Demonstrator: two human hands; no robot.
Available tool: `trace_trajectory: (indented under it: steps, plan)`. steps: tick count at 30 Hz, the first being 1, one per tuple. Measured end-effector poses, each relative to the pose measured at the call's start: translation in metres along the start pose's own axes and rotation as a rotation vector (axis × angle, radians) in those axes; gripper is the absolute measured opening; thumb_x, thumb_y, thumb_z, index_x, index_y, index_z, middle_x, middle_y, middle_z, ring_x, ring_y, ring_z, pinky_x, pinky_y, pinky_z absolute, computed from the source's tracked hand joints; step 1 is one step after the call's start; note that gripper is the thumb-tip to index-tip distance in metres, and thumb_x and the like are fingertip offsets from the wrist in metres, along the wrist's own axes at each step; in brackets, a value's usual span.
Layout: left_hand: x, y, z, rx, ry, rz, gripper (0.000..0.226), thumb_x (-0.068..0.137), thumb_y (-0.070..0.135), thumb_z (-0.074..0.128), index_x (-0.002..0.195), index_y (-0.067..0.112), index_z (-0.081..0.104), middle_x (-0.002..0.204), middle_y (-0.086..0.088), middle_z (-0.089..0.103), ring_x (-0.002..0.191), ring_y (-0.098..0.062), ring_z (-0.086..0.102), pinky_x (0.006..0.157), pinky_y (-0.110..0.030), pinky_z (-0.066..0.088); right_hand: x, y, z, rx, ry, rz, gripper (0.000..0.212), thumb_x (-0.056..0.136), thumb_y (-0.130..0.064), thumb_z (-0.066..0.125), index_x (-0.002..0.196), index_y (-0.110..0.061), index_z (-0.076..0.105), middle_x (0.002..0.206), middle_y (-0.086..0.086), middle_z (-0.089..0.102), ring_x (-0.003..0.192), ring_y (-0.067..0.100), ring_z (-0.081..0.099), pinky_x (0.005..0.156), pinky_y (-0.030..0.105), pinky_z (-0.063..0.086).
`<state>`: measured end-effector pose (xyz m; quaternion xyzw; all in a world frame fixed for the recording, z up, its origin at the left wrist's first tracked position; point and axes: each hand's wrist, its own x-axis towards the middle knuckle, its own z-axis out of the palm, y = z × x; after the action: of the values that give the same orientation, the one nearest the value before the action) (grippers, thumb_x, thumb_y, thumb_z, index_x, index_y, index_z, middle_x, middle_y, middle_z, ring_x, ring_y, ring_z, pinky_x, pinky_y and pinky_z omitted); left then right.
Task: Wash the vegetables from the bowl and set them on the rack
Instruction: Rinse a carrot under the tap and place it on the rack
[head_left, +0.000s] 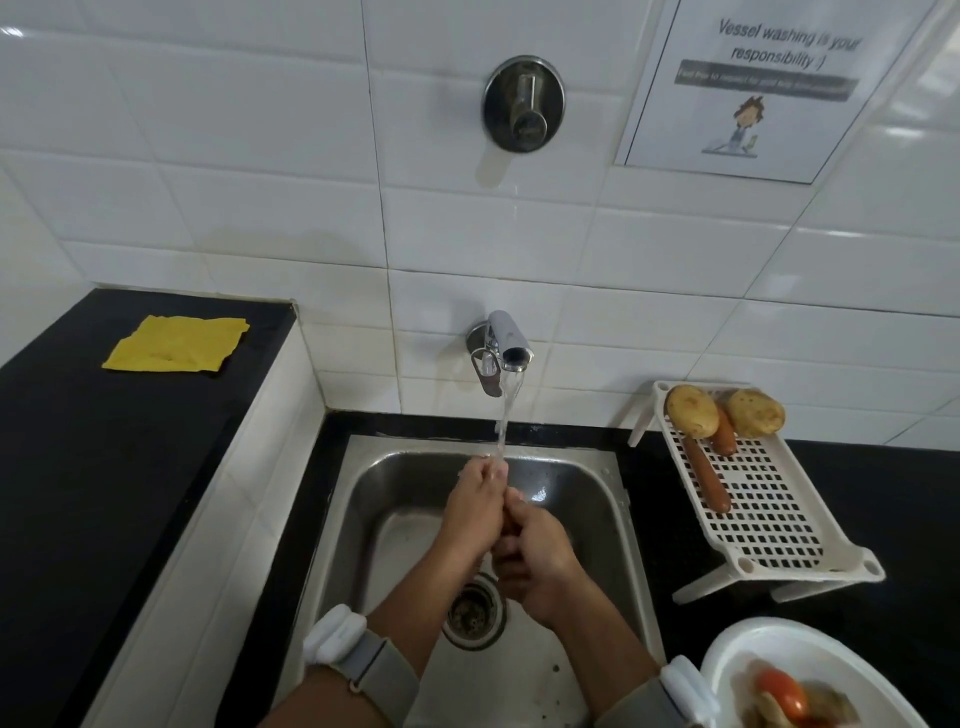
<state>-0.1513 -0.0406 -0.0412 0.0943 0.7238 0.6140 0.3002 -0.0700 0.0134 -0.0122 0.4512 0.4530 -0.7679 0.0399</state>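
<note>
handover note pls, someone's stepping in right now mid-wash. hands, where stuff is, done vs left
Left hand and right hand: both gripping one vegetable under the running tap, over the sink. The vegetable is mostly hidden, so I cannot tell what it is.
Done: two potatoes and two carrots lie on the rack.
Left: finish this one, rack it, then wash what remains in the bowl, a tomato among it.

Two potatoes (724, 415) and two carrots (707, 474) crowd the rack's (779, 525) far end; its near grid lies bare.
</note>
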Motion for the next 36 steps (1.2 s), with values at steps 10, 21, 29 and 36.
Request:
trace_trajectory:
  steps: [10,21,29,36]
  plan:
    - [-0.007,0.019,-0.006,-0.491,-0.071,-0.371,0.036,0.104,0.031,0.054,0.095,0.007,0.079,0.112,-0.012,0.072,0.094,-0.031,0.068,0.1,-0.05,0.054,-0.002,-0.013,0.005,0.322,-0.129,0.091,0.063,0.105,-0.065,0.037,0.064,-0.022,0.059,0.05,-0.005,0.031,0.034,0.006,0.019,0.035,0.017,0.013]
    - [-0.005,0.039,-0.016,-0.142,0.098,-0.415,0.059,0.103,0.059,0.041,0.084,0.011,0.069,0.07,-0.005,0.067,0.04,-0.012,0.046,0.043,-0.022,0.039,-0.006,-0.008,0.006,-0.015,-0.266,0.065,0.055,0.108,-0.052,0.037,0.07,-0.02,0.061,0.059,0.0,0.044,0.049,0.013,0.037,0.046,0.024,0.032]
    - [0.0,0.044,-0.033,-0.019,-0.003,-0.312,0.017,0.095,0.018,0.061,0.085,0.01,0.072,0.088,-0.013,0.07,0.074,-0.024,0.056,0.063,-0.032,0.043,0.005,-0.022,0.014,0.038,-0.207,0.017,0.023,0.106,-0.026,0.052,0.084,-0.018,0.055,0.066,0.0,0.048,0.043,0.004,0.029,0.032,0.014,0.021]
    - [0.009,0.093,-0.032,-0.122,0.098,-0.105,0.052,0.103,0.004,0.042,0.151,0.022,0.048,0.145,0.001,0.056,0.124,-0.013,0.051,0.111,-0.036,0.038,0.009,-0.026,0.031,0.025,-0.141,-0.038,0.036,0.108,-0.042,0.05,0.085,-0.019,0.065,0.064,-0.001,0.055,0.052,0.011,0.05,0.049,0.025,0.044]
